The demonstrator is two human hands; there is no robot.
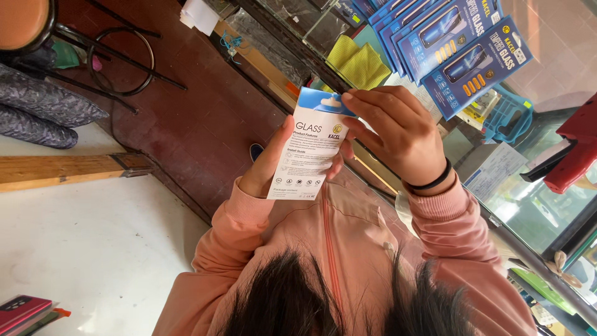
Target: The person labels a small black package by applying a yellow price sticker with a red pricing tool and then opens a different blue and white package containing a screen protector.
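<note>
I hold a flat white package [310,155] with a blue top flap, its printed back facing me, in front of my chest. My left hand [264,167] grips it from behind along its left edge, thumb on the side. My right hand [398,132], with a black band on the wrist, comes over from the right, and its fingertips pinch the blue flap at the package's top. Both pink sleeves reach up from the bottom of the view.
A glass display counter [528,205] runs along the right, with a fanned row of blue packages [448,37], a yellow cloth [357,62] and a red object [575,149]. A stool [93,43] stands top left, with a wooden plank [62,169] and white surface [93,249] below it.
</note>
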